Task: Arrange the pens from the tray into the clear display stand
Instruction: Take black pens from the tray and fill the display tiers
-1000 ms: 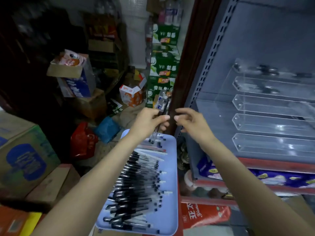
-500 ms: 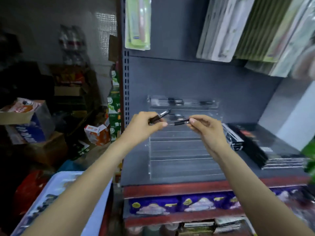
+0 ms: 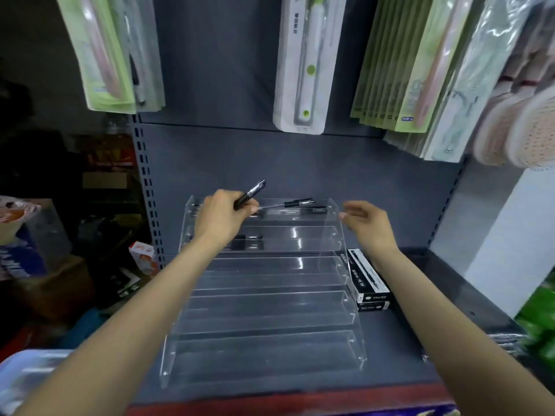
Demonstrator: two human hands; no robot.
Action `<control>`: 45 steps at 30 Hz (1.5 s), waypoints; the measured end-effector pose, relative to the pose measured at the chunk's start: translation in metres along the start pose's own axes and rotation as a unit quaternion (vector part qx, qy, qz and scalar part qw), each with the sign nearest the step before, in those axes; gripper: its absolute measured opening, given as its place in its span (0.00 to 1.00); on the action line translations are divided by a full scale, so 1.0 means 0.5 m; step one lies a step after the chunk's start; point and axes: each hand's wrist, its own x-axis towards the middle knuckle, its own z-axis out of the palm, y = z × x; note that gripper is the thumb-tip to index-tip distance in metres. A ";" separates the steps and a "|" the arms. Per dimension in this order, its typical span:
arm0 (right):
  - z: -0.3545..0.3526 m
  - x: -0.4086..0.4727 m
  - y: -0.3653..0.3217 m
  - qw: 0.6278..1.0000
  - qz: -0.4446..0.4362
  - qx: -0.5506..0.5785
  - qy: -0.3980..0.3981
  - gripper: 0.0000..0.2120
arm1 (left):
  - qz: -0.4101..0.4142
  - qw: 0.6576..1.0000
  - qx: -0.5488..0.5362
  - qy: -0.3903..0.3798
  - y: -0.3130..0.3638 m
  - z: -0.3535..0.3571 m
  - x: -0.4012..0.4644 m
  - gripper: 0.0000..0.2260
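Observation:
A clear stepped display stand (image 3: 267, 313) sits on the grey shelf, with several tiers. My left hand (image 3: 222, 217) hovers over its top tier, closed on a black pen (image 3: 250, 194) that points up and right. A second black pen (image 3: 288, 204) lies along the top tier just right of that hand, and another dark pen (image 3: 249, 237) rests in the second tier. My right hand (image 3: 368, 223) is beside the stand's upper right corner, fingers apart and holding nothing. A corner of the light blue tray (image 3: 27, 367) shows at the bottom left, blurred.
Black pen boxes (image 3: 368, 280) are stacked right of the stand. Packaged goods (image 3: 303, 61) hang from the back panel above. The shelf front has a red edge (image 3: 285, 400). Cartons and clutter (image 3: 39, 235) fill the dark floor at left.
My view swung up from the tray to the shelf. My right hand let go of the pen it held, which now lies in the top tier. My left hand still holds its pen.

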 end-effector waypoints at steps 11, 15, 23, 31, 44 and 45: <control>0.016 0.122 0.037 0.990 0.015 -0.109 -0.090 0.24 | -0.005 0.982 0.140 -0.124 0.035 0.104 0.134 0.05; 0.010 0.130 0.047 0.988 0.005 -0.089 -0.122 0.21 | -0.005 0.970 0.191 -0.153 0.047 0.110 0.139 0.08; 0.007 0.118 -0.017 0.977 -0.135 0.000 -0.163 0.10 | 0.096 0.956 0.246 -0.125 0.086 0.117 0.119 0.09; 0.001 0.134 -0.002 0.983 -0.118 0.053 -0.131 0.09 | 0.096 0.987 0.005 -0.126 0.074 0.097 0.106 0.08; -0.004 0.139 0.058 0.983 -0.048 -0.095 -0.152 0.23 | 0.061 0.976 0.101 -0.184 0.044 0.140 0.126 0.09; -0.004 0.138 0.060 0.983 -0.049 -0.096 -0.151 0.22 | 0.071 0.972 0.114 -0.195 0.043 0.143 0.124 0.10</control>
